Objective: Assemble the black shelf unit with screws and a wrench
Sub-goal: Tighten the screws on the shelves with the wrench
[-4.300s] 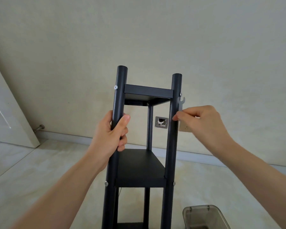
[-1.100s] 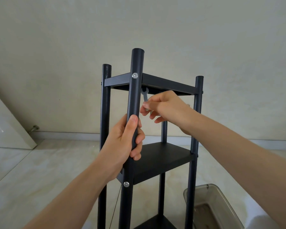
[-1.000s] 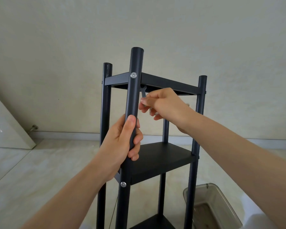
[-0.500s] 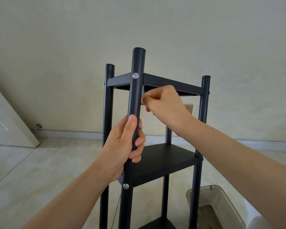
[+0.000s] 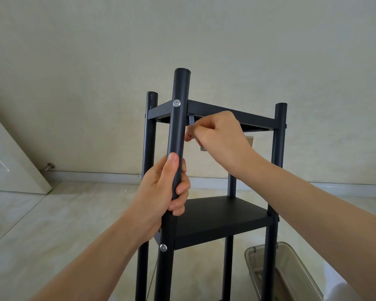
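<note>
Assembly is nearing its end: left hand (image 5: pixel 161 187) gripping the shelf unit (image 5: pixel 221 218) post, right hand (image 5: pixel 217 135) pinching the wrench (image 5: pixel 191 121) under the top shelf (image 5: pixel 230 114), tightening seemingly remaining

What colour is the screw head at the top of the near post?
Silver; the screw head shows best in the head view.

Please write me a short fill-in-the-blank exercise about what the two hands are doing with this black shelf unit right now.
1. The left hand grips the nearest round black ____ of the black metal shelf unit.
2. The right hand pinches a small grey flat ____ under the top shelf.
3. A clear plastic ____ sits on the floor at lower right.

Missing words: post; wrench; container
</note>
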